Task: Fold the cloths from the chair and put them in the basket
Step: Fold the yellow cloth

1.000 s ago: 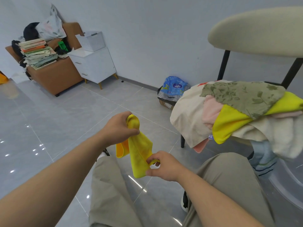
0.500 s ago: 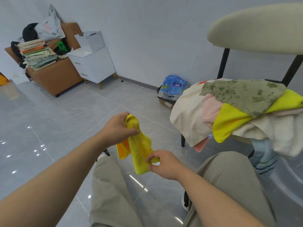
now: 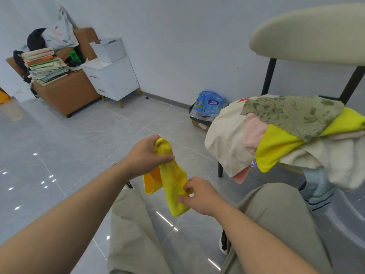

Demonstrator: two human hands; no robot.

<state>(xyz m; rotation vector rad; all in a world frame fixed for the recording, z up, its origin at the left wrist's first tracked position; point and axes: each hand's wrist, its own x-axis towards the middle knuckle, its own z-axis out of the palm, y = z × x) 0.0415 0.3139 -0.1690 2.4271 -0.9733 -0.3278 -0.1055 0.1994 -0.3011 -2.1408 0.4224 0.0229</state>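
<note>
A small yellow cloth (image 3: 171, 180) with an orange underside hangs in front of my knees. My left hand (image 3: 144, 157) grips its bunched top end. My right hand (image 3: 199, 195) pinches its right edge lower down. To the right stands a chair (image 3: 308, 34) with a beige backrest and black frame. Its seat carries a pile of cloths (image 3: 286, 135): a green leaf-print one on top, a yellow one, pink ones and cream ones, some draped over the edge. No basket is in view.
Grey tiled floor (image 3: 79, 147) spreads ahead and left. A blue bag on a cardboard box (image 3: 207, 107) sits by the wall. Far left are a white cabinet (image 3: 112, 80) and a brown sofa (image 3: 65, 91) loaded with books and bags. My legs fill the bottom.
My right hand has slid a little up the cloth's right edge and taken a tighter pinch. My left hand has kept its hold at the top.
</note>
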